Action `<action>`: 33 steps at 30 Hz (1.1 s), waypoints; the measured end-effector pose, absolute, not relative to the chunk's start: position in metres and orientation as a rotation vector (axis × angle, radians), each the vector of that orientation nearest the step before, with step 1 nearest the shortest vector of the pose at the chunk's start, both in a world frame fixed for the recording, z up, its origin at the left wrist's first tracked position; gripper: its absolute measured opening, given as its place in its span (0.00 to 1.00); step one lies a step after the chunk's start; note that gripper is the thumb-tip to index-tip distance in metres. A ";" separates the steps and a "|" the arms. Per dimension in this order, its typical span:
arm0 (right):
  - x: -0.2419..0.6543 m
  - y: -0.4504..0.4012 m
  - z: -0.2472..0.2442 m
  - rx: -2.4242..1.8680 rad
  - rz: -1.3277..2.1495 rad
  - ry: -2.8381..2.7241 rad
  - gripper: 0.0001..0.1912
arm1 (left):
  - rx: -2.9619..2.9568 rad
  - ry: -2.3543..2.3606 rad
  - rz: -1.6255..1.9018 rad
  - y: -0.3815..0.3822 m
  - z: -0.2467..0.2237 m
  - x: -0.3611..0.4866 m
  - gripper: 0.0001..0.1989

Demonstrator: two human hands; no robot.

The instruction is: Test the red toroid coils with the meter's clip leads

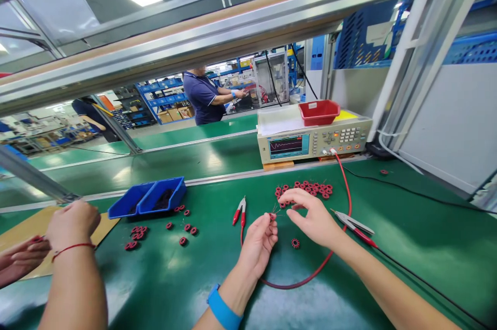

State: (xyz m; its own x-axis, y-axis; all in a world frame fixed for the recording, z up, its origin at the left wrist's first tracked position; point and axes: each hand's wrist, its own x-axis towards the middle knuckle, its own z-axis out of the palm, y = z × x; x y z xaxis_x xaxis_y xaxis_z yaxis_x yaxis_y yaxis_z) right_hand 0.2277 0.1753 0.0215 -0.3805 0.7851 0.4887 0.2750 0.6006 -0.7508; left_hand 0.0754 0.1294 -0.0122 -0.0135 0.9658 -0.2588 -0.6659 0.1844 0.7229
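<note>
My left hand [258,242], with a blue band on its wrist, pinches a small red wound ring coil [273,216] whose thin wire leads stick up. My right hand [308,213] hovers just to the right of those leads, thumb and fingers apart, nothing visible between them. Behind it lies a cluster of similar red ring coils [322,188]. One loose coil [295,243] rests on the green bench between my forearms. A red-handled clip [240,211] lies left of my hands, and another clip [355,224] with a black lead lies by my right forearm.
A bench tester [310,143] showing a waveform carries a red tray [319,112]. Its red cable [310,279] loops around my hands. Two blue bins [145,199] and scattered coils [188,227] lie left. A co-worker's hands [73,224] work at far left over brown cardboard [106,229].
</note>
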 end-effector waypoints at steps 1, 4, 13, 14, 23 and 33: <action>0.227 0.175 0.022 -0.829 0.725 -1.948 0.13 | 0.453 0.843 1.365 0.129 -0.012 0.075 0.14; 0.225 0.173 0.021 -0.838 0.728 -1.984 0.11 | 0.457 0.849 1.362 0.129 -0.013 0.076 0.14; 0.221 0.172 0.015 -0.930 0.657 -1.982 0.03 | 0.513 0.874 1.336 0.128 -0.014 0.078 0.16; 0.220 0.171 0.015 -0.928 0.652 -1.987 0.04 | 0.521 0.879 1.334 0.128 -0.015 0.079 0.16; 0.224 0.171 0.018 -0.853 0.505 -1.935 0.07 | 0.493 0.909 1.351 0.132 -0.019 0.077 0.17; 0.226 0.184 0.015 -0.913 0.736 -1.750 0.10 | 0.479 0.879 1.323 0.133 -0.017 0.075 0.19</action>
